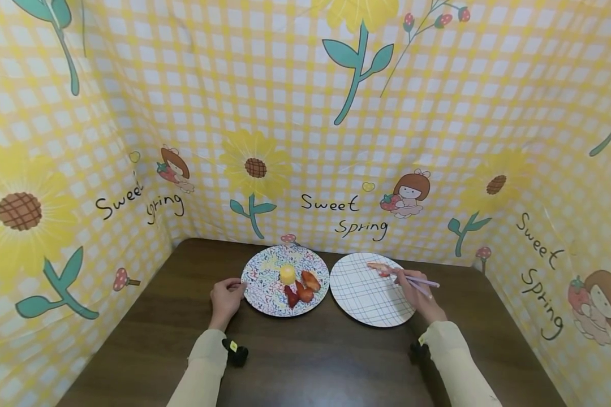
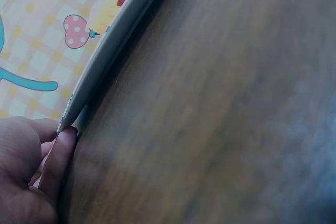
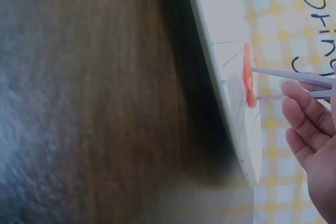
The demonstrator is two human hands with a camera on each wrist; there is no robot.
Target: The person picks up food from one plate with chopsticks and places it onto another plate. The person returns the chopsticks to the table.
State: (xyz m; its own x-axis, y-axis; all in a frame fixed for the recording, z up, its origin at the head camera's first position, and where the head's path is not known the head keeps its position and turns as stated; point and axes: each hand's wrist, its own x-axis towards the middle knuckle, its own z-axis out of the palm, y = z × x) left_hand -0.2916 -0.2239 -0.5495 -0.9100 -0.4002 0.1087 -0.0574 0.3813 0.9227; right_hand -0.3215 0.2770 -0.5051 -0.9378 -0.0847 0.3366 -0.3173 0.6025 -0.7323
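Note:
My left hand [image 1: 226, 301] pinches the left rim of a speckled, multicoloured plate [image 1: 265, 297]; in the left wrist view, thumb and finger meet at the plate's edge [image 2: 100, 59]. On that plate are a yellow, short, rounded piece [image 1: 287, 275] and several glossy red-orange food pieces [image 1: 304, 293]. With my right hand [image 1: 421, 299] I hold a pair of pale purple chopsticks [image 1: 424, 281] above a white plate with blue grid lines [image 1: 358, 299]. Their tips are at a reddish-orange food piece [image 3: 248, 74] on this plate; whether they grip it, I cannot tell.
Both plates stand side by side near the back of a dark wooden table [image 1: 305, 362]. A yellow checked cloth [image 1: 295, 124] with flowers and lettering hangs behind the table and along both sides. Dark wrist devices [image 1: 236, 353] sit at both cuffs.

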